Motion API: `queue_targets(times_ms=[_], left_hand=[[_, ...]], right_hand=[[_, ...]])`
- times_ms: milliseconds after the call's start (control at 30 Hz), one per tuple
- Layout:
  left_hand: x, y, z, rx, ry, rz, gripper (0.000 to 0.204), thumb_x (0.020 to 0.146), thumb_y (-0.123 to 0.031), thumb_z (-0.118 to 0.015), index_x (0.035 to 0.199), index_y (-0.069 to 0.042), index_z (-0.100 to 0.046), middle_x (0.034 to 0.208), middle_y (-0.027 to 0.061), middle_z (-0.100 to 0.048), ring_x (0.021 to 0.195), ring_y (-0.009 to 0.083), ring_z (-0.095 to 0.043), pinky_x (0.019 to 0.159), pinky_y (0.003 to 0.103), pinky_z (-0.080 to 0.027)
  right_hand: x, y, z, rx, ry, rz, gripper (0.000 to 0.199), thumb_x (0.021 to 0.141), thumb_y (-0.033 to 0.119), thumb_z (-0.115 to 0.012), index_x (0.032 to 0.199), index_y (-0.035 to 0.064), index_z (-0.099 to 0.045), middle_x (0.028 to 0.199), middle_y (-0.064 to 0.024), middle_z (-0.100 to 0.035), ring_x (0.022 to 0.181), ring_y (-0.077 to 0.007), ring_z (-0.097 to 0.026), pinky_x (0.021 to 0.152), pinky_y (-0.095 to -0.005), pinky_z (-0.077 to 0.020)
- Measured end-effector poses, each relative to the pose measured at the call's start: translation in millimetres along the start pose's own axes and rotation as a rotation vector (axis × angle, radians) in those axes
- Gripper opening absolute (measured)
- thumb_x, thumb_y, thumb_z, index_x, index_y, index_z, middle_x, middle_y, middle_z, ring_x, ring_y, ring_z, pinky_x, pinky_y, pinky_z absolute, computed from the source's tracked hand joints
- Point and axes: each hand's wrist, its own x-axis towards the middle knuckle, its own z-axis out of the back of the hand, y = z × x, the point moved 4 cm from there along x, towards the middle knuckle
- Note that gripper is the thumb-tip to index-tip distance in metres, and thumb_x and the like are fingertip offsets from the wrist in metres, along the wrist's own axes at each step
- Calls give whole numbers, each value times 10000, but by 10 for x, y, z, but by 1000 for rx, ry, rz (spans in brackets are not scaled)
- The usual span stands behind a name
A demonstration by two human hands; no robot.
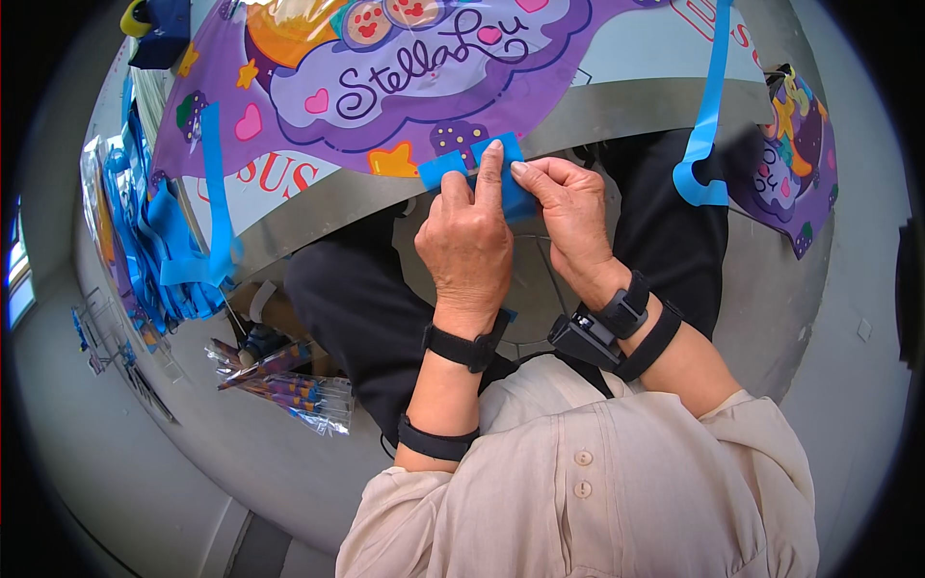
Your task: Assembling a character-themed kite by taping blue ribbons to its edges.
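Observation:
A purple printed plastic sheet (540, 106), with stars, hearts and lettering, lies over the near edge of the table. At its front edge is a folded blue strip (518, 204). My left hand (467, 246) presses the strip there with its index finger stretched forward and the other fingers curled; its thumb is mostly hidden. From the right, my right hand (573, 212) pinches the strip between thumb and index finger, close beside the left fingertip. The strip's lower part hangs below the table edge, partly behind my hands.
More blue strips hang at the left (214, 183) and right (708, 116) of the sheet. A bundle of blue strips (183, 250) droops off the table's left side. Clear-wrapped packages (299, 390) are low on the left. Another purple sheet (795, 159) hangs at the right.

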Motion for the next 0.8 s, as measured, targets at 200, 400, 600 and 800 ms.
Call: queue_targets(times_ms=[200,400,600,800], left_hand=[[18,-10,5,45,-17,-90,465,753,-66,-573,1214,-122,-588,803,65,-447,738,225,-475,591,328,-396],[-14,-50,13,123,68,-86,475,760,-79,-560,1235,-95,-562,900,66,-464,846,235,-455,702,344,-350],[-34,-62,1,124,45,-105,497,767,-91,-558,1263,-93,-532,1000,72,-477,935,234,-460,750,344,-342],[-29,-62,-15,125,33,-112,495,773,-95,-556,1268,-89,-527,994,69,-473,934,232,-458,750,343,-341]], right_hand=[[-3,2,-3,17,0,-7,106,849,111,-651,827,13,-685,715,33,-612,637,-27,-504,594,-186,-420],[-12,3,-3,19,-8,-16,101,848,106,-648,822,15,-685,709,37,-607,639,-26,-500,593,-188,-416],[7,-6,7,5,-50,31,103,817,69,-655,781,-24,-681,672,30,-597,626,-33,-492,561,-198,-398],[4,14,10,-4,-40,28,101,815,70,-656,784,-23,-681,671,32,-597,626,-30,-490,561,-196,-397]])
